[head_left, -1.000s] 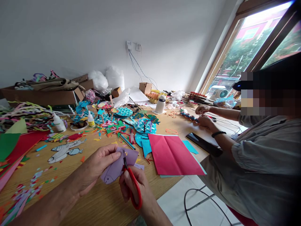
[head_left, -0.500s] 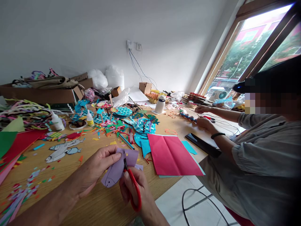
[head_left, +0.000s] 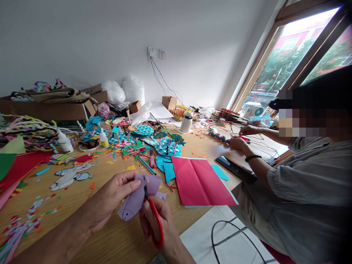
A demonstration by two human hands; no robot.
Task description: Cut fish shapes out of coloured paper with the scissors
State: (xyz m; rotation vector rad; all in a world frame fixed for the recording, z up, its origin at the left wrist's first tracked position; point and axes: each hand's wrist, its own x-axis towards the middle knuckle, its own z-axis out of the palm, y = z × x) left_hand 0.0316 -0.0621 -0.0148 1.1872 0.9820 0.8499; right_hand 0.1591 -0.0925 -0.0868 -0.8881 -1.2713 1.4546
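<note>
Head view: one purple paper [head_left: 131, 201], a fish outline drawn on it — held over the near part of the table [head_left: 110, 234], just left of the red sheet [head_left: 202, 179]. Our left hand [head_left: 114, 196]: thumb and fingers pinching its upper edge. Our right hand [head_left: 162, 220]: fingers wrapped in the handles of red scissors [head_left: 156, 216], blades at the paper; how far they part, we cannot tell. Handling, in our judgement: light, limp, easily creased or torn — best pinched flat outside the outline, near the cut, clear of the blades.
</note>
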